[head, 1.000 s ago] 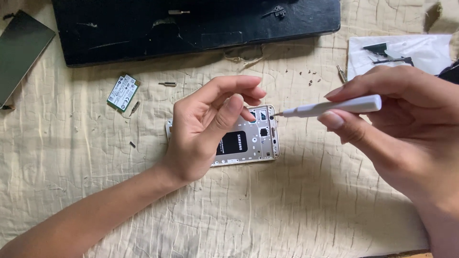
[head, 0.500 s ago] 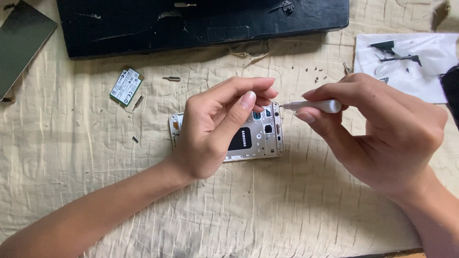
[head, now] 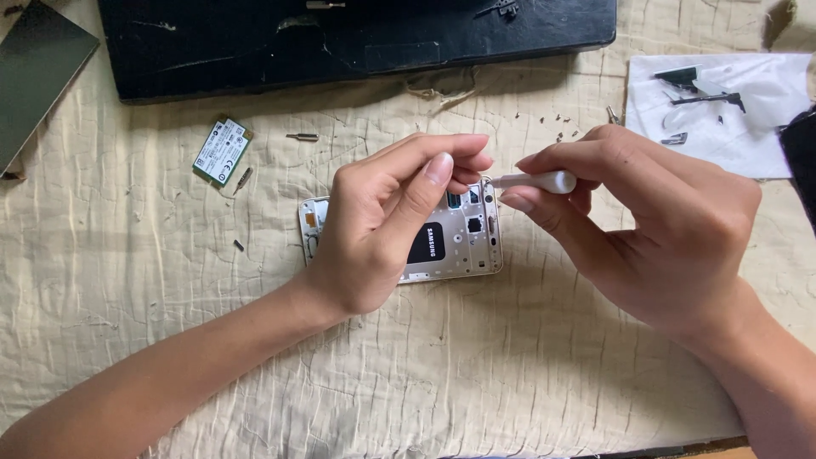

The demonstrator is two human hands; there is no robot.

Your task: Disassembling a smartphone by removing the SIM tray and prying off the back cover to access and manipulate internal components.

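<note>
Risk starts at the far left, where a dark flat panel (head: pixel 38 72) lies partly off the cloth-covered worktop (head: pixel 127 340) and could slide if we tug the cloth. Just right of it, a small green circuit card (head: pixel 222 150) and a few loose screws (head: pixel 302 137) lie on the wrinkled fabric; any jolt of our forearm could roll those screws into a fold, and we judge they would be hard to find again. At the centre, our left hand (head: pixel 382 225) is curled over the opened phone (head: pixel 450 242), fingers pressing it down onto the cloth, so the phone lies flat under that hand, middle of the worktop, with its right end uncovered. If that pressure eases, the phone may skate on the soft cloth as the tool pushes. Right of it, our right hand (head: pixel 646 229) is closed around a white screwdriver (head: pixel 535 181), whose tip meets the phone's far right corner; we cannot see the tip itself, since fingers hide it. A slip there could gouge the exposed parts or strip a screw head, and a freed screw could spring away. More tiny screws (head: pixel 561 127) lie scattered just beyond, and at the far right a white sheet (head: pixel 731 127) carries small dark parts (head: pixel 701 89) that our right wrist could sweep off.
</note>
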